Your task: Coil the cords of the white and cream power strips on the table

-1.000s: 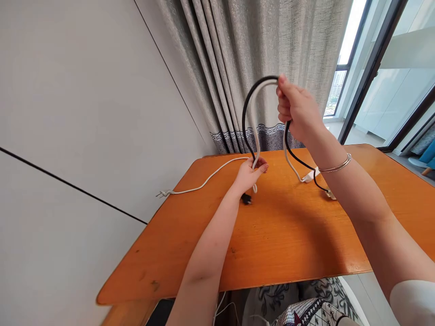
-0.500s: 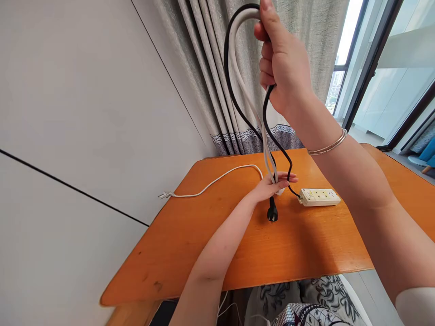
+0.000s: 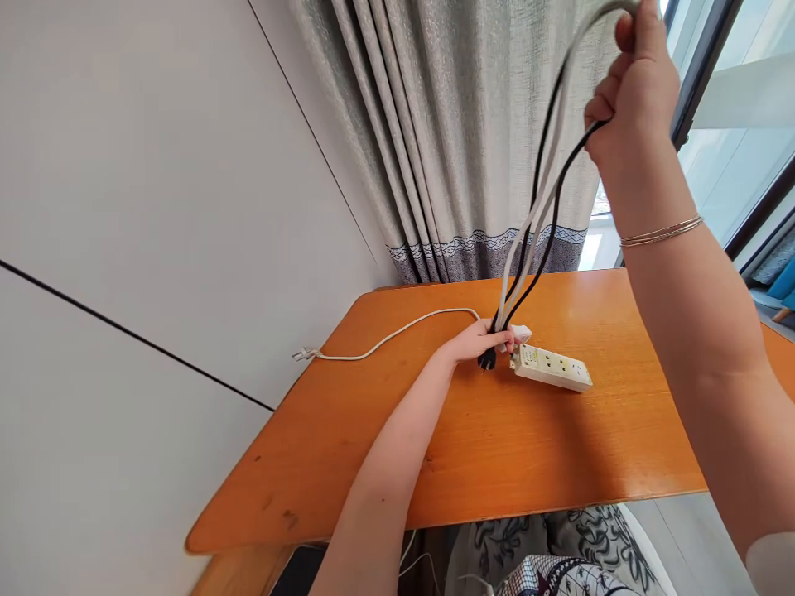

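Observation:
My right hand (image 3: 633, 91) is raised high at the upper right, closed around the top of a loop of black cable (image 3: 546, 174) and white cable (image 3: 539, 211). The cables run taut down to my left hand (image 3: 481, 341), which pinches them low over the orange table (image 3: 527, 447). A black plug (image 3: 487, 361) hangs just under my left hand. A white power strip (image 3: 551, 368) lies on the table right beside that hand. Another stretch of white cable (image 3: 397, 331) trails left across the table to a white plug (image 3: 302, 355) at the edge.
A grey wall (image 3: 155, 207) stands on the left and a grey curtain (image 3: 460, 124) hangs behind the table. A window with a dark frame (image 3: 708, 91) is at the right. Patterned cloth (image 3: 546, 555) shows below the table's near edge.
My right hand has lifted the cable loop higher and swung it right, pulling the cables taut. The power strip has slid left toward my left hand.

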Motion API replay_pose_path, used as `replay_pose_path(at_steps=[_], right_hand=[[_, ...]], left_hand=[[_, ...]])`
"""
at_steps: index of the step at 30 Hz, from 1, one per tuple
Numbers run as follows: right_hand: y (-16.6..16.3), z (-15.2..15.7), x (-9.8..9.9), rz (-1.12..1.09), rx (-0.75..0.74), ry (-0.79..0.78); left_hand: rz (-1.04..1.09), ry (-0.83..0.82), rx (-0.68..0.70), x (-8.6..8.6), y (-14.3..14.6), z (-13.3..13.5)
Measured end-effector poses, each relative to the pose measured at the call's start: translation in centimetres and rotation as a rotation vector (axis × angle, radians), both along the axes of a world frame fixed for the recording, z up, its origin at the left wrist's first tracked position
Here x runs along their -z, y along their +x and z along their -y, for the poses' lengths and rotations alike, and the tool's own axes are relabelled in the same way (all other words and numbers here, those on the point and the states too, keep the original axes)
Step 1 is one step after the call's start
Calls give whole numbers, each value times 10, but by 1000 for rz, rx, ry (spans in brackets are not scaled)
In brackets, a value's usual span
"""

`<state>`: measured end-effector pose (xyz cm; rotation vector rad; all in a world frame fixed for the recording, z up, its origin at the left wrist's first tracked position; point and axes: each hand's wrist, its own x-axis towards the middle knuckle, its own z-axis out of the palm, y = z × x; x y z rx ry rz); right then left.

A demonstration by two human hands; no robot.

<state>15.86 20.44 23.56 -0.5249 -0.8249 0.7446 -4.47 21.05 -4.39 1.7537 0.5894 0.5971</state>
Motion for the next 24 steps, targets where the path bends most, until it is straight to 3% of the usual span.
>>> replay_pose_path(at_steps=[3,5,8,13,18,24], right_hand=[[38,-17,15,-165,58,-23],[62,-28,35,-231,58,-112],[93,-41,81,-285,-78,-264],[130,-53,170,-347,-292,-333],[132,-58,227,-416,-447,-338],[103,-69,266,-130,-237,-491]], left_hand=[[48,-32,-1,-10,-16,-1],[100,-57,-25,-14,-25,-2],[188,-95,-62,-19,-38,-4],[289,-138,-188,-31,-52,-3],[378,-212,-397,-46,-50,1],[559,-392,-567,-59,-43,6]])
